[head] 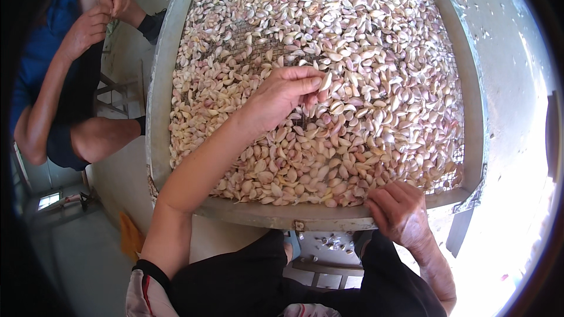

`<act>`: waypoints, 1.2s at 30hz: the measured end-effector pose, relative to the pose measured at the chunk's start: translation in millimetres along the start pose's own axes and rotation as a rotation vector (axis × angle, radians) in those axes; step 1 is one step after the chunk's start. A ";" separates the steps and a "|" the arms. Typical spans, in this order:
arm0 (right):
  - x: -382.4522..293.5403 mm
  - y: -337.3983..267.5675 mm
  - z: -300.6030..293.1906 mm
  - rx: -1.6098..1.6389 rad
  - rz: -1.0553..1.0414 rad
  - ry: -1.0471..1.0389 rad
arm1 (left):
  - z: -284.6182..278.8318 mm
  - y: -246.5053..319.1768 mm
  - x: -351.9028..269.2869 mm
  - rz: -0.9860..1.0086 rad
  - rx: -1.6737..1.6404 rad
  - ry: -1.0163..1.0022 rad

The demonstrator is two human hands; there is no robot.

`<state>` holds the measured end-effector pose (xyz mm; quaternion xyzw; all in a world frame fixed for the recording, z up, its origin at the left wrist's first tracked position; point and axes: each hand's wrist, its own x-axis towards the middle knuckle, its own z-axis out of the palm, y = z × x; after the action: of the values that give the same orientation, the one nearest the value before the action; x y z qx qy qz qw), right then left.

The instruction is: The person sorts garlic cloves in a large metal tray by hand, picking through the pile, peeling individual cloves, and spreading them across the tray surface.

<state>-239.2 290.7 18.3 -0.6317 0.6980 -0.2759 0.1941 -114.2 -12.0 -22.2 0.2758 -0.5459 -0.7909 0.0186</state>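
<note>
A pale garlic clove is pinched between the thumb and fingers of my left hand, above the middle of a large framed mesh tray. Loose garlic cloves in white, cream and purplish skins cover most of its wire mesh. My right hand rests at the front rim, right of the middle, with its fingers curled over the edge beside the cloves. Its fingertips are partly hidden, so whether it holds anything does not show.
At the left sits another person in a blue shirt, their hands together beside the tray. A stool frame stands near them. Fallen bits lie on the floor beneath the front rim. An orange object is at lower left.
</note>
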 end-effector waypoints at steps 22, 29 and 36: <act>3.7 -10.6 2.0 0.006 0.067 0.035 | -81.5 -29.9 -123.5 -0.240 1.736 0.357; 3.4 -9.6 1.8 0.011 0.063 0.015 | -181.9 -54.2 -164.4 0.007 1.512 0.709; 4.7 -10.8 3.1 0.001 0.069 0.011 | -181.1 -48.2 -122.4 0.393 1.385 0.695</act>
<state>-229.5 285.1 23.1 -0.6057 0.7203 -0.2726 0.2000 85.3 -106.6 -59.0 0.3543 -0.9146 -0.1231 0.1512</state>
